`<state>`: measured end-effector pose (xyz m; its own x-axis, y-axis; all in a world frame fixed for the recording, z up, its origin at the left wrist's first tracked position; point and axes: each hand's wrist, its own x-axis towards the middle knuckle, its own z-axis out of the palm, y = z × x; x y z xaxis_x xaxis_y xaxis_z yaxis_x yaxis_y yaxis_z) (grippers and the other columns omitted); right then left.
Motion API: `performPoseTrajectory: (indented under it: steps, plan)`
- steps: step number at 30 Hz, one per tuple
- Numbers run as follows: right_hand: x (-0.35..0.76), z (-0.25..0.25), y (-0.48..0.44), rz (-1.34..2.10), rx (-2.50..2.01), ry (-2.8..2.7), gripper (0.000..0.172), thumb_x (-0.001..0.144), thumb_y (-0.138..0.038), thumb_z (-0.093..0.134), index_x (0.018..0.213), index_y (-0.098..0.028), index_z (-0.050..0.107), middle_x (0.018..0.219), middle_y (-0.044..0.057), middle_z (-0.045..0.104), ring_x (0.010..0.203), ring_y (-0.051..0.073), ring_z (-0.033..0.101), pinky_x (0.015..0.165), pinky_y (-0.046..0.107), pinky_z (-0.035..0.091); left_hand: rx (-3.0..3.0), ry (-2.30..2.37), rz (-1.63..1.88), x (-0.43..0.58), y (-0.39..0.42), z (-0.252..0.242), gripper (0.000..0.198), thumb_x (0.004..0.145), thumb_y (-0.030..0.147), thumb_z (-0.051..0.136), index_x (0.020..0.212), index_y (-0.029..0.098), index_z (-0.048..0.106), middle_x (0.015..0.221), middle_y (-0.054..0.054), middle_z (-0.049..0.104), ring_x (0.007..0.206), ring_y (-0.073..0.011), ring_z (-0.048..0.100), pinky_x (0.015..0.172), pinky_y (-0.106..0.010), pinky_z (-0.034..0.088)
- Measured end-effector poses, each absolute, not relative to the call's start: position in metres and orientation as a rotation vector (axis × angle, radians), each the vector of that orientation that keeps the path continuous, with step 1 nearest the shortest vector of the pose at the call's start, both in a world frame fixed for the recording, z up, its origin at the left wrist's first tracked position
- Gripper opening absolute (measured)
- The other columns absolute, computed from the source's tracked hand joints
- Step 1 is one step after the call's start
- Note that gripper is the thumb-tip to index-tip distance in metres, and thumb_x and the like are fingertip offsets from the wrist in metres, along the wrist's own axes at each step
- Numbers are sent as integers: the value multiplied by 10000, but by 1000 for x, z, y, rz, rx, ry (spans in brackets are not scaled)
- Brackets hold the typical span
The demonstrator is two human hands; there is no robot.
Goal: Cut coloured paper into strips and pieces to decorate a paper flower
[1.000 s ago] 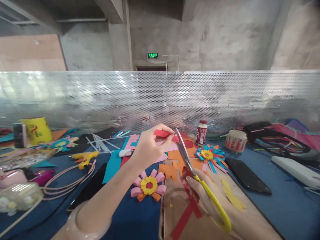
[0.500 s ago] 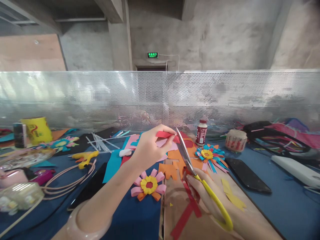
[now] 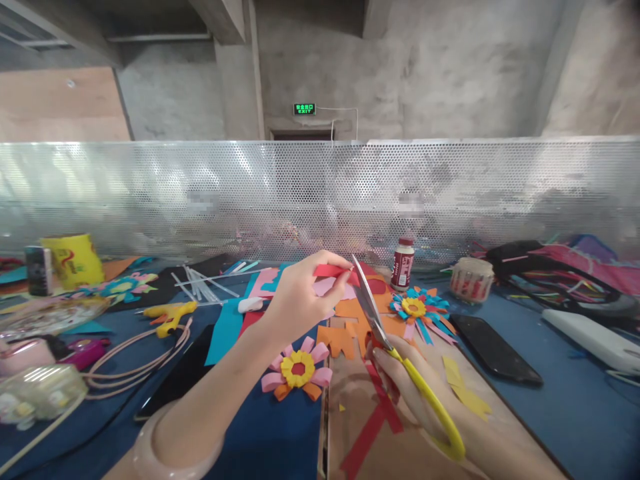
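My left hand (image 3: pixel 310 293) pinches a red strip (image 3: pixel 327 270) between thumb and forefinger, above the middle of the table. Just right of those fingertips rise the blades of yellow-handled scissors (image 3: pixel 369 303), which my right hand (image 3: pixel 400 373) grips. The blades look nearly closed; whether they touch the strip I cannot tell. Below my right hand lie more red strips (image 3: pixel 367 440) on a brown board. A flower (image 3: pixel 297 369) with pink and orange loops and a yellow centre lies under my left forearm. Orange pieces (image 3: pixel 337 341) with cut edges spread between the hands.
A blue flower (image 3: pixel 417 307), a bottle (image 3: pixel 403 263), a glass jar (image 3: pixel 471 280) and a black phone (image 3: pixel 495 350) are on the right. Leftward lie a yellow glue gun (image 3: pixel 173 317), its cord, clear sticks (image 3: pixel 200 287) and a yellow can (image 3: pixel 75 260). A perforated metal screen (image 3: pixel 225 200) stands behind.
Hardly anything differs. Both hands keep their places, with the red strip and scissors held as before; the view shifts very slightly.
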<state>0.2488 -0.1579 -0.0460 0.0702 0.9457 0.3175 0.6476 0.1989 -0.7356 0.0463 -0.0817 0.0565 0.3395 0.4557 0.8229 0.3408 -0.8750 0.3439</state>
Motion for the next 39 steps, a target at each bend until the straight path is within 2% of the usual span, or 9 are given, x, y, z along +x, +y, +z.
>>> performPoseTrajectory:
  steps: [4,8,15,21,26,31,36,39]
  plan:
    - [249,-50,-156,360,-1531,-1668,243,779,-372,546,994,-286,621,1059,28,649,1060,254,552,793,253,502,2481,734,1573,46,-82,56,118,791,187,543,876,232,611,856,8,671,697,-114,610,561,-227,464]
    - [255,-57,-156,383,-1460,-1673,265,800,-371,515,1040,-296,600,1063,30,651,1058,256,553,824,268,491,2486,755,1557,45,-82,57,123,795,199,542,888,235,614,849,11,674,655,-105,599,530,-225,452]
    - [249,-60,-152,452,-1494,-1647,271,826,-381,466,1045,-280,590,890,50,682,849,229,630,667,253,527,2492,755,1568,46,-81,56,118,791,204,551,882,232,621,854,9,678,689,-113,604,599,-244,467]
    - [242,-40,-157,408,-1557,-1686,248,806,-400,486,983,-281,611,792,31,665,794,216,616,642,243,507,2506,759,1564,46,-82,56,126,790,199,549,883,239,623,860,11,680,700,-119,607,640,-260,476]
    - [239,-39,-158,426,-1563,-1690,248,820,-404,454,933,-269,629,609,9,618,613,179,593,555,230,489,2518,752,1571,46,-82,57,126,786,200,551,883,238,623,862,7,683,718,-127,618,663,-266,485]
    - [239,-55,-153,508,-1483,-1646,265,831,-376,434,983,-265,620,695,21,664,625,179,621,557,229,496,2489,735,1564,46,-81,56,140,786,202,555,909,235,612,867,5,684,755,-130,632,658,-256,489]
    - [243,-54,-152,407,-1531,-1602,266,807,-384,483,1013,-278,614,859,39,686,787,211,646,636,236,515,2453,731,1563,47,-82,56,145,793,206,548,918,241,614,877,0,681,761,-133,632,649,-258,491]
    - [241,-52,-152,406,-1534,-1594,249,806,-386,486,998,-287,610,868,39,684,803,215,647,657,246,519,2444,736,1558,47,-83,56,150,795,211,546,925,243,614,874,-4,682,750,-135,632,635,-260,493]
